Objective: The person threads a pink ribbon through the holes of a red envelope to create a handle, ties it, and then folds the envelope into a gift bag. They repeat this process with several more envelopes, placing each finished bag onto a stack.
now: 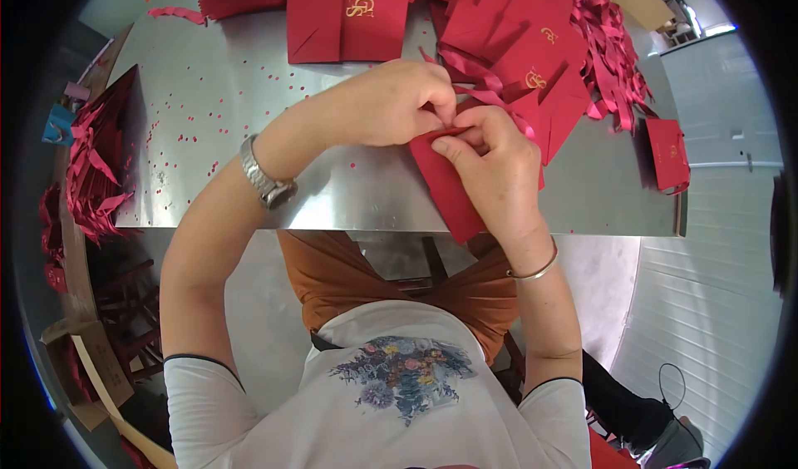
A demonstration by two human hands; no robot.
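A red paper bag (446, 188) lies tilted over the near table edge, its upper rim between my two hands. My right hand (501, 168) pinches that rim, thumb on the near face and fingers curled behind. My left hand (399, 103) is closed at the same rim, fingertips pressed together; whatever is between them is too small to make out. Pink ribbon (474, 71) trails just behind the hands, next to a fanned row of red bags (544, 57) with gold lettering.
A heap of pink ribbons (607, 53) lies at the back right. One small red bag (667, 155) sits by the right edge. Red bags are stacked at the back (353, 12) and with ribbons at the left (104, 157). Red paper dots dot the metal table (224, 128).
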